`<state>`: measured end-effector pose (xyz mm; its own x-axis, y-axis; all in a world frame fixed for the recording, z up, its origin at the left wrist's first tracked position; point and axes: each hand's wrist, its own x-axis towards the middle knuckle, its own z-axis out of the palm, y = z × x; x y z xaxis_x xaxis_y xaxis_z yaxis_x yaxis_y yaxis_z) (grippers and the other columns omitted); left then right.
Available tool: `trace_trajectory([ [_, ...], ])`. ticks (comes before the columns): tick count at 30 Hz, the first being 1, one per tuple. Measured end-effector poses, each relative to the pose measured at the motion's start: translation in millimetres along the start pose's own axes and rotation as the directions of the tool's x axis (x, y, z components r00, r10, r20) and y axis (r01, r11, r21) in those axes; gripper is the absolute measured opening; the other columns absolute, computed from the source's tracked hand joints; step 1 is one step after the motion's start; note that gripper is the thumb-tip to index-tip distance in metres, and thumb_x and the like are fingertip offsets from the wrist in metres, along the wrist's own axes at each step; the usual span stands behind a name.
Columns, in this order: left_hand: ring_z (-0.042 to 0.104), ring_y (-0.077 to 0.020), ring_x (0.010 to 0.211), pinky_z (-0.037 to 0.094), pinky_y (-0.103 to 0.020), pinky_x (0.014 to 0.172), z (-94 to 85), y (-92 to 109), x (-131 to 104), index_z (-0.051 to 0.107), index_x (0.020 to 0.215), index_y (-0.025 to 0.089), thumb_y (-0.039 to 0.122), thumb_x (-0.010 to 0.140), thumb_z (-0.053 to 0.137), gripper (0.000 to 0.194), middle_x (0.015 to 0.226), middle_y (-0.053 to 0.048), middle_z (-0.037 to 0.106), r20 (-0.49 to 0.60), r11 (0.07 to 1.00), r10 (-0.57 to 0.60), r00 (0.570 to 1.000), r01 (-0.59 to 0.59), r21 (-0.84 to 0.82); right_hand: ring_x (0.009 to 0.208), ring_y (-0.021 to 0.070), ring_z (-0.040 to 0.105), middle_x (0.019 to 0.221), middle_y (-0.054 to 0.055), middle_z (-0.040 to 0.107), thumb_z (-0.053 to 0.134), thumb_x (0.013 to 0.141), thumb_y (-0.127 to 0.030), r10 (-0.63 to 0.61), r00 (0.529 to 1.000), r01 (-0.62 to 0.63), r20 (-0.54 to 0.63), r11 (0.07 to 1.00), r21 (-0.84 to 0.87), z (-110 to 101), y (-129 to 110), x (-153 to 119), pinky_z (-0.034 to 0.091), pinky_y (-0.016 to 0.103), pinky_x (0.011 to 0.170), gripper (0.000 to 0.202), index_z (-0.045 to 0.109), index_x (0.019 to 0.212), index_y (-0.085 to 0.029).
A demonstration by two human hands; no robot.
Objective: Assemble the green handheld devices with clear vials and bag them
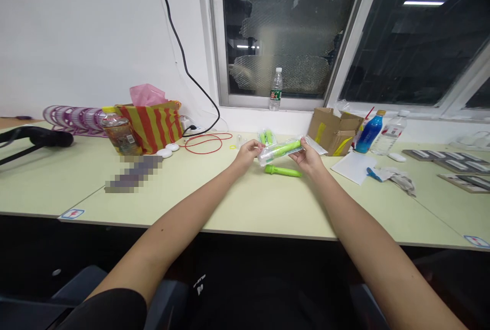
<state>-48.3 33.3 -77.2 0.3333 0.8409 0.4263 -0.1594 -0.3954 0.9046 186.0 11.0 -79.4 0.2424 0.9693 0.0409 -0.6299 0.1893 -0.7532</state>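
Observation:
A clear plastic bag with a green flashlight inside is held above the table, slightly tilted, its right end higher. My left hand pinches the bag's left end. Around the right end, near the tip of the flashlight, the fingers of my right hand are closed. Just below the bag, a second green flashlight lies bare on the table. Behind my hands rests another clear packet with green contents, partly hidden by the held bag.
To the left stand a striped bag, a tea bottle and a red cable. A cardboard box, blue bottle, white paper and glove are at right. A water bottle stands on the sill.

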Motion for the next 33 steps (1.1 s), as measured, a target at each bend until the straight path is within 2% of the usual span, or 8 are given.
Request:
trace_trajectory([
  [5,0.056,-0.0147,0.085,0.045,-0.026,0.070,0.6,-0.6,1.4,0.054,0.078,0.017,0.031,0.072,0.065,0.019,0.107,-0.006,0.064,-0.012,1.000,0.025,1.000,-0.025,0.018,0.080,0.0166,0.072,0.093,0.001,0.073,0.068,0.087,-0.031,0.003,1.000,-0.004,-0.018,1.000,-0.002,0.6,2.1,2.0,0.063,0.036,0.074,0.014,0.060,0.095,-0.022],
  [9,0.056,-0.0136,0.084,0.046,-0.027,0.072,0.3,4.8,-0.9,0.055,0.081,0.017,0.034,0.075,0.066,0.020,0.103,-0.005,0.064,-0.061,0.997,0.063,0.996,-0.060,0.047,0.082,0.0170,0.072,0.092,0.001,0.073,0.068,0.088,-0.029,-0.013,0.997,0.013,-0.077,1.000,0.004,-2.3,2.1,4.5,0.063,0.038,0.076,0.013,0.060,0.095,-0.022],
  [13,0.055,-0.0115,0.083,0.046,-0.026,0.072,-1.9,5.9,-0.2,0.054,0.081,0.018,0.033,0.074,0.067,0.021,0.107,-0.004,0.062,-0.070,1.000,0.030,0.997,-0.030,0.006,0.084,0.0169,0.072,0.095,0.002,0.073,0.063,0.091,-0.027,-0.031,0.991,0.034,-0.128,0.999,0.022,-6.3,0.6,6.7,0.063,0.039,0.076,0.009,0.060,0.097,-0.022],
  [19,0.056,-0.0102,0.079,0.048,-0.028,0.073,-2.8,5.5,2.0,0.045,0.078,0.020,0.031,0.072,0.070,0.028,0.111,-0.003,0.059,0.019,0.962,-0.070,0.997,0.072,-0.264,0.083,0.0168,0.072,0.096,0.002,0.073,0.059,0.093,-0.026,-0.024,0.984,0.036,-0.178,0.997,0.062,-5.6,2.1,8.8,0.063,0.039,0.076,0.008,0.060,0.099,-0.021],
  [23,0.056,-0.0111,0.079,0.049,-0.033,0.076,-2.6,11.5,-1.1,0.044,0.077,0.020,0.029,0.071,0.072,0.030,0.117,-0.002,0.057,0.063,0.932,-0.091,0.994,0.107,-0.347,0.075,0.0147,0.071,0.093,0.001,0.073,0.059,0.094,-0.027,-0.028,0.976,0.042,-0.216,0.997,0.059,-4.6,3.6,9.1,0.064,0.034,0.070,0.008,0.060,0.098,-0.021],
  [28,0.057,-0.0145,0.086,0.049,-0.037,0.081,-3.6,16.2,-4.0,0.047,0.077,0.020,0.030,0.072,0.075,0.030,0.120,-0.001,0.058,0.155,0.855,-0.107,0.982,0.170,-0.490,0.061,0.0117,0.068,0.078,0.000,0.071,0.062,0.092,-0.032,0.006,0.973,0.009,-0.229,0.998,0.065,-5.4,4.8,9.4,0.060,0.022,0.055,0.012,0.060,0.095,-0.020],
  [33,0.057,-0.0145,0.089,0.048,-0.035,0.082,-7.1,15.7,-3.1,0.051,0.076,0.019,0.027,0.073,0.075,0.025,0.115,-0.001,0.059,0.249,0.802,-0.119,0.961,0.241,-0.547,0.056,0.0110,0.066,0.072,-0.001,0.070,0.058,0.095,-0.029,0.047,0.961,-0.017,-0.273,0.993,0.113,-5.8,6.2,11.4,0.058,0.021,0.052,0.010,0.059,0.093,-0.020],
])
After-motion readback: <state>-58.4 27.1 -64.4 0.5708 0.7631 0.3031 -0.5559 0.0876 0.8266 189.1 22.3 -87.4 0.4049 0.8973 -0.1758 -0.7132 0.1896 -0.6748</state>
